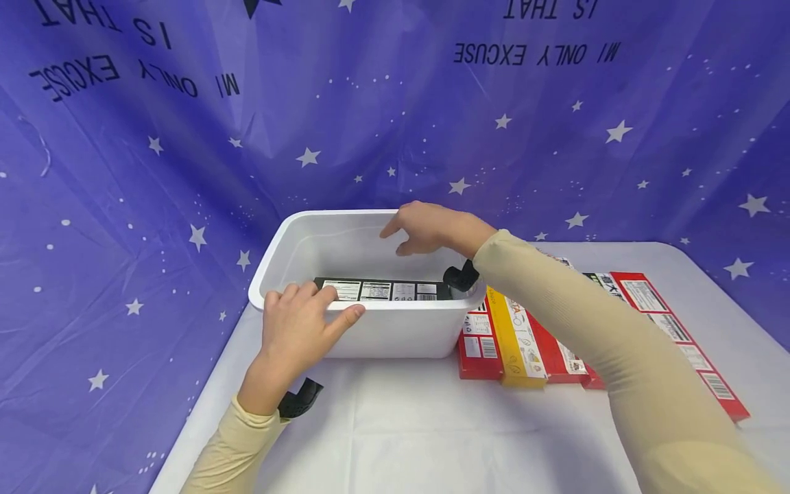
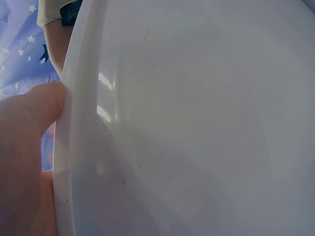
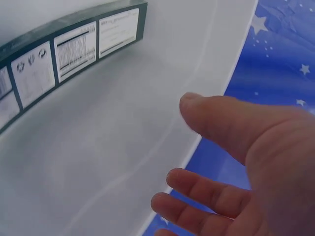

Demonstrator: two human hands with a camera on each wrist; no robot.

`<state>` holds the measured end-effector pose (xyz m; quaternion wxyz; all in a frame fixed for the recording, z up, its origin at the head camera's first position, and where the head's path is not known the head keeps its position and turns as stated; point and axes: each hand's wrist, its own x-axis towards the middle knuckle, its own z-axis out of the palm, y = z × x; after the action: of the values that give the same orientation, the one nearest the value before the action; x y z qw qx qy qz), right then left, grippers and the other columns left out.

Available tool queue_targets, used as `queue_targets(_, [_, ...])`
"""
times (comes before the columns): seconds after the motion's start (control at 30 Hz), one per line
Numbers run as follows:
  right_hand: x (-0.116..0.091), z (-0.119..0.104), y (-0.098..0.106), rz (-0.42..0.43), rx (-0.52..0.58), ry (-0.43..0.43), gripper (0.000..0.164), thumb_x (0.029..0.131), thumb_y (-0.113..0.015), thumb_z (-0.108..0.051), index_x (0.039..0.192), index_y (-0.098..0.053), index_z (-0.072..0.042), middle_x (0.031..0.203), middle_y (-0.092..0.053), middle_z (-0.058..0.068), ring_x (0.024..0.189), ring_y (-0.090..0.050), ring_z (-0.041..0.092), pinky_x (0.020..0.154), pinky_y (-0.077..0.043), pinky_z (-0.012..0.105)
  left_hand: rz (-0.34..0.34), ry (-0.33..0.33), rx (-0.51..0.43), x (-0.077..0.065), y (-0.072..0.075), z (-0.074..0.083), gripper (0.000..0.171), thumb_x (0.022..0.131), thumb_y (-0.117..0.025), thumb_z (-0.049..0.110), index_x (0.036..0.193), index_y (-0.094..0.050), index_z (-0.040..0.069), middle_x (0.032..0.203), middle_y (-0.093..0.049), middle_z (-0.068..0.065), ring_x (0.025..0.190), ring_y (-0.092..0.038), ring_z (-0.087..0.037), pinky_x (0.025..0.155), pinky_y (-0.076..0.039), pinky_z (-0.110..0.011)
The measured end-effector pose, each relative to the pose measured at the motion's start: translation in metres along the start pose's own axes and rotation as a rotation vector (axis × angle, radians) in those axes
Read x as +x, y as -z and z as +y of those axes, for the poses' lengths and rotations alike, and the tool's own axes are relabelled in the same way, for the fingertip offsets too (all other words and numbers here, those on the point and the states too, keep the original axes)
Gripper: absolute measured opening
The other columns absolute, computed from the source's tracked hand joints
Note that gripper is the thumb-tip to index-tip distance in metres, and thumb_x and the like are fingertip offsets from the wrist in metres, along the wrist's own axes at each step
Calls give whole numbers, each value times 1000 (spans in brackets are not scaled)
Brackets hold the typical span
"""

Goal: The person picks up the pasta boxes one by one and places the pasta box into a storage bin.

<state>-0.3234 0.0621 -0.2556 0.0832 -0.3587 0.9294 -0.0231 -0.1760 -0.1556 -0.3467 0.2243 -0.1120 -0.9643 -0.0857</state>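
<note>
A white plastic bin stands on the table. My left hand holds its near rim at the left, fingers hooked over the edge and thumb along the outside. In the left wrist view the thumb lies right at the rim, and the bin's outer wall fills most of the picture. Inside, a long black box with white printed labels lies along the near wall. My right hand hovers over the far right part of the bin, holding nothing. Its thumb and fingers are spread apart.
To the right of the bin, several flat boxes lie side by side on the white tabletop: a yellow box, a red box with white labels, and others partly under my right sleeve. A purple star-printed curtain hangs behind.
</note>
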Motion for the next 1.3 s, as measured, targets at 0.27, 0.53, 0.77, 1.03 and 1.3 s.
queue_targets(0.27, [-29,26,19,30,16,-98,52,95,-72,-25,144,-59,-17,145,-61,11,138,-53,32,115,-41,51,-19,14,-9,1,-2,1,54,91,-61,63,106,-73,12,89,-67,-10,83,-60,-34,74,-38,-48])
queue_targets(0.53, [-63,66,25,62,-11,-166,53,95,-71,-24,144,-58,-11,144,-61,16,138,-52,40,112,-43,59,-33,25,-16,0,0,2,53,92,-61,63,106,-72,12,88,-67,-9,84,-61,-34,75,-37,-48])
queue_targets(0.77, [-98,103,17,90,2,-182,52,94,-71,-24,142,-59,-7,135,-67,19,124,-64,39,104,-50,56,-24,19,-13,1,1,2,52,92,-61,62,104,-72,13,86,-65,-8,82,-60,-33,74,-37,-47])
queue_targets(1.03, [-146,147,6,107,2,-245,53,94,-70,-23,142,-58,-5,136,-64,24,124,-60,46,102,-47,63,-29,24,-16,0,1,2,52,92,-61,62,106,-72,13,88,-66,-9,83,-60,-33,75,-37,-48])
queue_targets(1.3, [-195,190,-15,121,-21,-332,53,95,-70,-23,141,-57,-1,127,-67,28,105,-68,43,94,-49,66,-38,25,-12,0,1,3,51,93,-59,62,104,-71,14,85,-64,-8,82,-59,-33,75,-37,-48])
